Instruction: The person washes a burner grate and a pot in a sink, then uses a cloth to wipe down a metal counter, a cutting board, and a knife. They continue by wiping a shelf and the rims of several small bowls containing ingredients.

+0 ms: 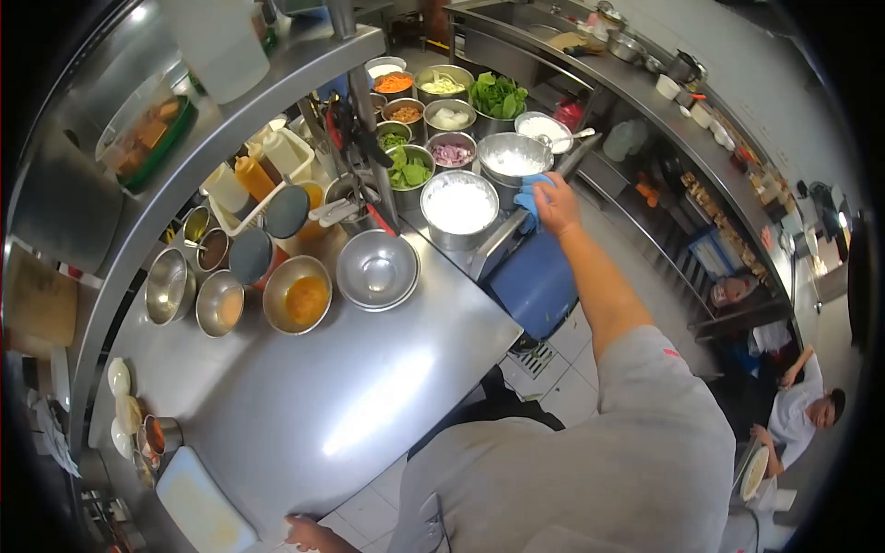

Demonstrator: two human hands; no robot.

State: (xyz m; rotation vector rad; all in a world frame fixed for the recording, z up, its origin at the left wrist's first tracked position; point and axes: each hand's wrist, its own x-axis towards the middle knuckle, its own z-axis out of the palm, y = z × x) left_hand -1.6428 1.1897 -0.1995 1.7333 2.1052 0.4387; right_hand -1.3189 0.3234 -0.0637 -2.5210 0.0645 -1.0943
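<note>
My right hand (pixel 555 205) is stretched out forward and closed on a blue cloth (pixel 527 196). The cloth lies against the edge of the counter, just below a steel bowl (pixel 514 159) with white stuff inside. To its left stands a steel pot (pixel 460 205) filled with white powder or cream. My left hand (pixel 312 534) hangs low at the counter's front edge, beside a white cutting board (pixel 205 502). Its fingers look loosely apart with nothing in them, though the bottom of the frame cuts off part of it.
Steel pots of cut vegetables and leaves (pixel 498 96) stand at the back. Along the counter (pixel 350 415) are nested empty bowls (pixel 376 269), a bowl of orange liquid (pixel 297 293) and sauce bottles (pixel 253 178). A blue bin (pixel 535 286) stands below. Another person (pixel 795 415) holds a plate at right.
</note>
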